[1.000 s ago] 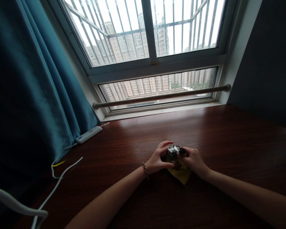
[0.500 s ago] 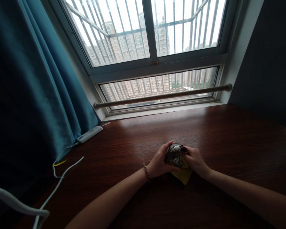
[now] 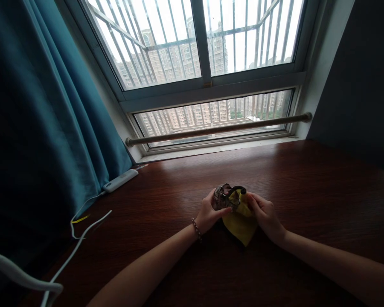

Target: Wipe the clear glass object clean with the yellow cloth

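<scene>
My left hand (image 3: 210,215), with a beaded bracelet on its wrist, is closed around a small shiny, glass-like vessel (image 3: 222,197). A dark curved piece like a handle (image 3: 240,189) sticks out on the vessel's right side; the exact kind of vessel is hard to make out. My right hand (image 3: 266,215) pinches a yellow cloth (image 3: 241,224) between thumb and fingers, against the vessel's right side. The cloth's lower corner hangs down in a point. Fingers and cloth hide part of the vessel.
Both hands are over a dark reddish-brown wooden tabletop (image 3: 166,192). At left lie a white power strip (image 3: 120,180) and a white cable (image 3: 80,243) near a blue curtain (image 3: 83,140). A metal rail (image 3: 217,128) crosses in front of the window.
The vessel has turned and shifted slightly left and up, so its dark handle shows more. My right hand has drawn back a little to the right, and more yellow cloth shows.
</scene>
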Tool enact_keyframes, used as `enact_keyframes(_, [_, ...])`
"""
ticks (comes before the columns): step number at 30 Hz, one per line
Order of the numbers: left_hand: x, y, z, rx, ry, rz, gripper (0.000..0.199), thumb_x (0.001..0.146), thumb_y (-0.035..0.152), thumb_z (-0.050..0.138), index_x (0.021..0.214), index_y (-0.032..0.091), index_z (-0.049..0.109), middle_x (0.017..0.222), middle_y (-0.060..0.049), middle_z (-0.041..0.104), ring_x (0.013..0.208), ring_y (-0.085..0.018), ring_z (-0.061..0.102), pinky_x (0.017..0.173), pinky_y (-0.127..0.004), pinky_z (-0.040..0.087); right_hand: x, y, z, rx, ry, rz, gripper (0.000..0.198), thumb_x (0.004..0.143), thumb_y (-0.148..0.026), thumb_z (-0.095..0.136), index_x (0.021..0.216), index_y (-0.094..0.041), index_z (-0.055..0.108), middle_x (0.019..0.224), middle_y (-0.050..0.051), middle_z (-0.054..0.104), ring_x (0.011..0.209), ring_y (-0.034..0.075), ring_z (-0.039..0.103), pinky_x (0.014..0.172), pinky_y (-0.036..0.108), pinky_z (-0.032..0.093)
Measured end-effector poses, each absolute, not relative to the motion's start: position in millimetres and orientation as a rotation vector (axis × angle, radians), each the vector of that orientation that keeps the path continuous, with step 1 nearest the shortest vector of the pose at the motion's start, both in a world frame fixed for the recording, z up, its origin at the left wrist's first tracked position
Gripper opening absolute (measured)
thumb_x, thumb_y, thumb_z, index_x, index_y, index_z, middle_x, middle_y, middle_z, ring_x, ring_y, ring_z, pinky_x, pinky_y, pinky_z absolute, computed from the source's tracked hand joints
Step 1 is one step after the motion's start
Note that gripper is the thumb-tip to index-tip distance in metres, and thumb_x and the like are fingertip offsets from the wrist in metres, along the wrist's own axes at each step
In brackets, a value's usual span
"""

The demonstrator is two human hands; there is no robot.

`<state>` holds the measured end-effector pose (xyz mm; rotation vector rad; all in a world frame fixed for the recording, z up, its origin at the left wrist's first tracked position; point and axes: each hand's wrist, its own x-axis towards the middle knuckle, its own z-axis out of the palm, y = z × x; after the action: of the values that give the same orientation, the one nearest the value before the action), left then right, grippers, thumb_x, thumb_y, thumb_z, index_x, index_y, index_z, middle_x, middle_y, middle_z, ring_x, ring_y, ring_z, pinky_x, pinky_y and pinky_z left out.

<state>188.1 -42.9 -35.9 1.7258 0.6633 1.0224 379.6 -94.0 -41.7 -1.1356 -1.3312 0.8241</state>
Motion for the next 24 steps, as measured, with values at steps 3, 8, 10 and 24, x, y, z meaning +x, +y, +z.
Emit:
enact_keyframes(3, [188.3,-45.8,-38.1,1.699,0.648,1.036,0.078,0.063,0.028,0.079,0.128,0.014,0.037,0.12,-0.014,0.057,0.108,-0.027,0.057,0.094,-0.04,0.047,380.2,-90.0,-42.4,-1.099,-1.223,0.971,0.041,0.08,-0.053,0.057,0.094,-0.015,0.066,0.088,0.008,0.067,0.082,0.023,0.061,0.069,0.028,0.047])
enact_keyframes(8, [187.4,-51.0,-38.8,1.821,0.683,1.069,0.084,0.058,0.027,0.081,0.128,0.015,0.035,0.119,-0.013,0.057,0.106,-0.028,0.058,0.09,-0.039,0.05,381.2,-85.6,-44.1,-1.116,-1.108,1.042,0.045,0.068,-0.056,0.068,0.087,-0.014,0.064,0.083,0.009,0.068,0.073,0.023,0.063,0.062,0.03,0.05])
enact_keyframes(10, [187.5,-51.2,-36.3,1.814,0.692,1.098,0.082,0.058,0.028,0.081,0.126,0.015,0.036,0.119,-0.013,0.058,0.106,-0.028,0.058,0.091,-0.04,0.05,381.5,-85.6,-44.8,-1.129,-1.074,1.046,0.044,0.069,-0.057,0.067,0.079,-0.014,0.062,0.075,0.008,0.067,0.065,0.022,0.062,0.057,0.029,0.05])
enact_keyframes(24, [190.3,-50.4,-28.7,1.688,0.649,1.104,0.071,0.062,0.032,0.078,0.122,0.014,0.043,0.116,-0.012,0.061,0.105,-0.027,0.06,0.091,-0.04,0.05,380.8,-87.6,-45.8,-1.11,-1.162,1.014,0.041,0.08,-0.055,0.057,0.076,-0.015,0.065,0.075,0.007,0.066,0.071,0.024,0.063,0.062,0.031,0.051])
